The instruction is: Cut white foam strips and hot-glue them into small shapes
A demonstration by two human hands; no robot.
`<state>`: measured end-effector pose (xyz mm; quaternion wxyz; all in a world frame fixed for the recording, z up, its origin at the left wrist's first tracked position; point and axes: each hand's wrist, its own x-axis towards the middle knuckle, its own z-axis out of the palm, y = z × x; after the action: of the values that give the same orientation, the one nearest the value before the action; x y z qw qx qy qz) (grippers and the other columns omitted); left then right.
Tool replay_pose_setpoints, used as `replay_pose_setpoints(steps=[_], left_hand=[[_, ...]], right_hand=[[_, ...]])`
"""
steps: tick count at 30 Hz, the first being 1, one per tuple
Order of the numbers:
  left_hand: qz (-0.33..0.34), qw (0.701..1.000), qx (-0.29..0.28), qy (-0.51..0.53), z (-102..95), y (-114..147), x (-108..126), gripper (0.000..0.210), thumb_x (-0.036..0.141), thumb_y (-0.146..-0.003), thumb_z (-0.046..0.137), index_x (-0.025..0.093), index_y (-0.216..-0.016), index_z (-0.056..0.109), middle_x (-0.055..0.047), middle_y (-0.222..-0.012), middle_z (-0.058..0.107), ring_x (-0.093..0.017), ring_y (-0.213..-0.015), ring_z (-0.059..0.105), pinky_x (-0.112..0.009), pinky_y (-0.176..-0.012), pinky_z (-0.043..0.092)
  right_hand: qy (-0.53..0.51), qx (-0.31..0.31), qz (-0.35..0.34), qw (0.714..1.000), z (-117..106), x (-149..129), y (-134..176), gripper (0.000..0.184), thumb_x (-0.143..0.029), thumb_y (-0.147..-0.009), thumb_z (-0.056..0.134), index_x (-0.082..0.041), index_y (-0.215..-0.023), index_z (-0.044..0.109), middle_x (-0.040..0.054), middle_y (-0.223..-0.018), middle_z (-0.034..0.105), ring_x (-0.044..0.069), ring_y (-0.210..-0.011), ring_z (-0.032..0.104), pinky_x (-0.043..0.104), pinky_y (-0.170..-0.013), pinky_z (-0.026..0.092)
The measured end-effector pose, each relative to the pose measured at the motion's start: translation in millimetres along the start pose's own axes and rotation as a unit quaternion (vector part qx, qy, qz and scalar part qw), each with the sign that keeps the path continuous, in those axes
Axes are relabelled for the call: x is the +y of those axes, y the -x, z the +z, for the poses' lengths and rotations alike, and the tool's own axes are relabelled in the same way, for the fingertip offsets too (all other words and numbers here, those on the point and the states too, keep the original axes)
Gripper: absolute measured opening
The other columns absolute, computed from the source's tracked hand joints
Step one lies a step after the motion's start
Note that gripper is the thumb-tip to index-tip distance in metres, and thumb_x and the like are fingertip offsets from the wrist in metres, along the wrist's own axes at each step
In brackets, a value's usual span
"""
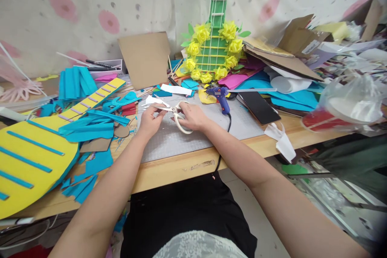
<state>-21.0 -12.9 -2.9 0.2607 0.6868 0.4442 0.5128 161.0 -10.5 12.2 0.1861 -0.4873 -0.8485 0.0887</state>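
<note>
My right hand grips a pair of white-handled scissors, fingers at the handle loops. The scissor blades point left, over the grey cutting mat, and reach my left hand. That hand is closed in a pinch beside the blades; what it pinches is too small to make out. Just behind it lie small white paper pieces. A white strip rests on the mat's far side. Right of my right hand stands a blue glue gun, its black cord running over the table's front edge.
A yellow guitar-shaped cutout with blue strips fills the left, among blue paper scraps. At the back stands a green guitar-like piece ringed with yellow paper flowers. A phone and a bagged cup are on the right.
</note>
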Motion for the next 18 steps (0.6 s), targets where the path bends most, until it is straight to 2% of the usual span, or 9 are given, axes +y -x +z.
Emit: replay_pose_setpoints(steps=[9,14,18], left_hand=[[-0.034,0.999,0.008,-0.015,-3.8,-3,0,0.014,0.031,-0.073,0.06,0.018,-0.075,0.064,-0.003,-0.074,0.063,-0.015,-0.071,0.057,-0.029,-0.073,0.045],[-0.075,0.996,0.001,0.056,0.1,-3,1,0.023,0.038,-0.072,0.061,0.018,-0.082,0.066,-0.004,-0.078,0.066,-0.014,-0.067,0.059,-0.028,-0.069,0.048],[-0.109,0.988,0.015,0.105,-0.3,-7,4,0.033,0.045,-0.07,0.063,0.016,-0.085,0.066,-0.003,-0.073,0.066,-0.013,-0.067,0.061,-0.03,-0.071,0.05]], right_hand=[[-0.003,-0.02,0.03,0.999,6,6,-3,0.031,-0.045,-0.085,0.047,-0.017,-0.095,0.054,0.0083,-0.089,0.066,0.02,-0.076,0.059,0.027,-0.063,0.032],[-0.079,0.041,0.127,0.988,7,19,-9,0.035,-0.049,-0.084,0.046,-0.018,-0.094,0.056,0.006,-0.088,0.066,0.018,-0.076,0.058,0.026,-0.063,0.034],[-0.081,0.063,0.183,0.978,5,35,-10,0.036,-0.05,-0.081,0.049,-0.017,-0.093,0.059,0.0058,-0.087,0.065,0.018,-0.077,0.057,0.027,-0.065,0.036]])
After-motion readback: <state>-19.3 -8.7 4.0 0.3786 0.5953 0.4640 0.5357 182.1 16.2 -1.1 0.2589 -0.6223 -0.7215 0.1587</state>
